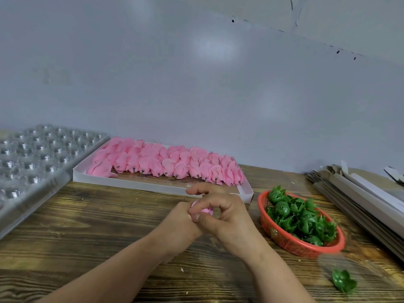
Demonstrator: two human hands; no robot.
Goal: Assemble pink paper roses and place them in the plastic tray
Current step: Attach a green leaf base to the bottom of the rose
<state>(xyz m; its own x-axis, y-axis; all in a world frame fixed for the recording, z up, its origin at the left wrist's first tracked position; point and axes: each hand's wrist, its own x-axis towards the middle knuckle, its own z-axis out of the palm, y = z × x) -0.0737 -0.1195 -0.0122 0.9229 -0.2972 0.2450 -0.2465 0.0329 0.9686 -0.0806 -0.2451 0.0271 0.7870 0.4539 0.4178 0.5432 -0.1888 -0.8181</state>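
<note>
Both hands meet over the middle of the wooden table and hold one pink paper rose, mostly hidden between them. My left hand grips it from the left. My right hand pinches it from the right with curled fingers and the thumb. A white shallow box behind the hands carries rows of pink paper roses. The clear plastic tray with many round cells lies at the far left.
A red mesh basket full of green plastic calyxes stands to the right of the hands. One loose green calyx lies near the front right. Stacked flat cardboard pieces line the right edge. A grey wall rises behind.
</note>
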